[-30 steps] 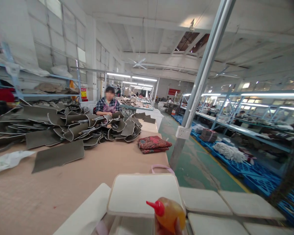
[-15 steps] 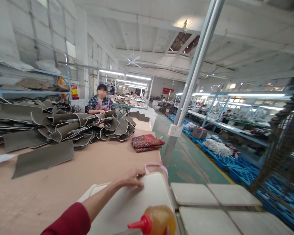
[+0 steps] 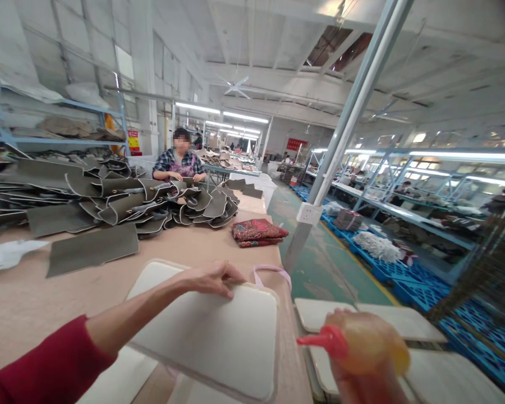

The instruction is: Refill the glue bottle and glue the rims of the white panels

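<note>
My left hand pinches the far edge of a white rounded-corner panel, its thumb on the top face and its fingers at the rim. The panel is tilted, its near edge raised over the table. Another white panel shows behind it, and one more pale panel lies under its near left side. In my right hand is a squeeze bottle of yellowish liquid, its red nozzle pointing left. Motion blurs the bottle a little.
Dark grey-green cut pieces are heaped on the table's far left. A folded red patterned cloth and a lilac strap lie near its right edge. More white panels stand at right. A co-worker sits beyond; a pole rises nearby.
My left hand has shifted left with the panel, uncovering pale panels beneath it. My right hand has carried the bottle rightward and up, off the panel. The view has turned slightly.
</note>
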The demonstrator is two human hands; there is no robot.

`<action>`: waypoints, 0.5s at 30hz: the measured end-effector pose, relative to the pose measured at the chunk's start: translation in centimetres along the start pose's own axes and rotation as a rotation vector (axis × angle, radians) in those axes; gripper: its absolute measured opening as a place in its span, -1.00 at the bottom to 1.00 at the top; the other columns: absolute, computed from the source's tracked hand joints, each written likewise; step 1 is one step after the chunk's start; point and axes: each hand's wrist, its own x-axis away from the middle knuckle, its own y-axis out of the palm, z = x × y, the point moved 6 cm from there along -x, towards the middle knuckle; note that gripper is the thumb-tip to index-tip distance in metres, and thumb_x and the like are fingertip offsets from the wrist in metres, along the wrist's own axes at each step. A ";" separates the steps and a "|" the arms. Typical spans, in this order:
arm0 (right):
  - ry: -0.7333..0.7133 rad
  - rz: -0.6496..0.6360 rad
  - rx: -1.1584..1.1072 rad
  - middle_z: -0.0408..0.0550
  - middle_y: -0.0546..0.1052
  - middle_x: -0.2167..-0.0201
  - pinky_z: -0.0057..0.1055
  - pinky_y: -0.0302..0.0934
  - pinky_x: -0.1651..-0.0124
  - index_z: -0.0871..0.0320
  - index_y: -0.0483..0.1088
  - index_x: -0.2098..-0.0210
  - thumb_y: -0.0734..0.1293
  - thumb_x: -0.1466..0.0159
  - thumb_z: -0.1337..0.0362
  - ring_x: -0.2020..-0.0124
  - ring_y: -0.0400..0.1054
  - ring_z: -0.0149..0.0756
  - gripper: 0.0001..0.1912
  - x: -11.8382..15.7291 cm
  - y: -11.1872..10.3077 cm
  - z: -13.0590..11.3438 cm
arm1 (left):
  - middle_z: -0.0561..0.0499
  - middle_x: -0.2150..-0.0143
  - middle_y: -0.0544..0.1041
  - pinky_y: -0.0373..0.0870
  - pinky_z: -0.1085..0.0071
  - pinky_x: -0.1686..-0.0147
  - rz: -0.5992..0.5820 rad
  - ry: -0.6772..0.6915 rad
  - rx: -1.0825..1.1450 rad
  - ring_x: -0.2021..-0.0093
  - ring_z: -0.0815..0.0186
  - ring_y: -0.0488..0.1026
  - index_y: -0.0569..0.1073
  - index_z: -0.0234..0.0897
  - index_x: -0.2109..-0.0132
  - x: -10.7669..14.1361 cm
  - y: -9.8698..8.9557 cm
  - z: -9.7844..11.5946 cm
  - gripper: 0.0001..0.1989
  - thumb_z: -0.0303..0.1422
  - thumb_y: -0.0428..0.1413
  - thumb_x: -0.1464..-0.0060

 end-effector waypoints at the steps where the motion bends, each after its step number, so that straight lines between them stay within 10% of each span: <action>1: -0.012 0.005 -0.006 -0.04 0.40 -0.08 -0.06 0.25 -0.07 -0.04 0.33 -0.04 0.32 -0.14 -0.03 -0.10 0.28 -0.10 -0.50 -0.8 -0.1 -1.1 | 0.17 0.42 0.36 0.08 0.55 0.42 -0.025 -0.009 -0.005 0.39 0.42 0.21 0.54 -0.28 0.09 0.5 0.1 0.6 -0.60 -0.45 0.16 0.18; 15: 0.153 -0.188 0.177 0.12 0.49 0.06 -0.01 0.14 -0.12 0.10 0.35 -0.05 0.49 0.10 0.24 -0.12 0.25 0.05 -0.30 -2.9 -0.4 -6.7 | 0.14 0.51 0.25 0.07 0.52 0.46 -0.240 0.039 -0.145 0.45 0.41 0.14 0.53 -0.30 0.02 3.6 0.8 6.6 -0.53 -0.35 0.25 0.17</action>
